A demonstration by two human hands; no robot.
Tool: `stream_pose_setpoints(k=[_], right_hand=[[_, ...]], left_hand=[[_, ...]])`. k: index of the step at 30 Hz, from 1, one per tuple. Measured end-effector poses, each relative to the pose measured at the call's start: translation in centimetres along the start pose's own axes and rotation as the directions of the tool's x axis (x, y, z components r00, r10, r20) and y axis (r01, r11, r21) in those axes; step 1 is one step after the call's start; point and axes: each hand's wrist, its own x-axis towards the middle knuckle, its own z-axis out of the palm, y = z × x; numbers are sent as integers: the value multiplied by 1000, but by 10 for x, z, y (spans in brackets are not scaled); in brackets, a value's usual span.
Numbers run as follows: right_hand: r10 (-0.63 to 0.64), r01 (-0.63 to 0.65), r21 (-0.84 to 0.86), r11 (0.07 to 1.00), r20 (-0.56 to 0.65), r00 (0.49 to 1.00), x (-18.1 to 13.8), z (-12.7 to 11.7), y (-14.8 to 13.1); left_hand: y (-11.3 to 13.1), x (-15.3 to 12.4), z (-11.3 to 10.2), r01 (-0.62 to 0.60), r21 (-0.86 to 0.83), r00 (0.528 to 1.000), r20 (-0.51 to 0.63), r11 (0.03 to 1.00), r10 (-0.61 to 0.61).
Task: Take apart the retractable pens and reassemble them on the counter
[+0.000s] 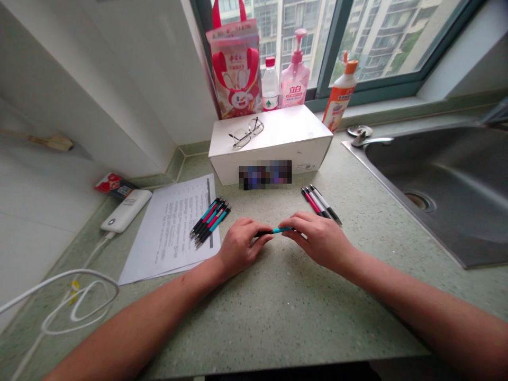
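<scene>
Head view's showing one black-and-turquoise pen (278,230) sitting between both hands, over the bench (278,317). Left hand (243,241) is pinching the dark end, right hand (317,235) the turquoise end, each grip holding snug. One bunch of pens (211,222) is already lying on the paper (170,227), a trio (318,202) is lying off right; I'm guessing this one's handling isn't finished.

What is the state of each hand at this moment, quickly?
Left hand: closed, holding the dark end of a teal-and-black pen.
Right hand: closed, pinching the same pen's teal end.
</scene>
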Motion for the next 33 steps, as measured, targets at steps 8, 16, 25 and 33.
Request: stream_pose_setpoints(k=[8, 16, 25, 33], right_hand=[[-24, 25, 7, 1000, -29, 999, -1, 2, -1], [-24, 24, 10, 1000, -7, 1000, -2, 3, 0], [5, -5, -2, 1000, -27, 1000, -2, 3, -1], [6, -6, 18, 1000, 12, 1000, -1, 3, 0]], left_hand=[[0, 1, -1, -25, 10, 1000, 1, 1000, 25], [-1, 1, 1, -45, -7, 998, -47, 999, 44], [-3, 0, 1, -52, -12, 998, -45, 999, 51], [-5, -1, 2, -53, -4, 997, -53, 999, 53]])
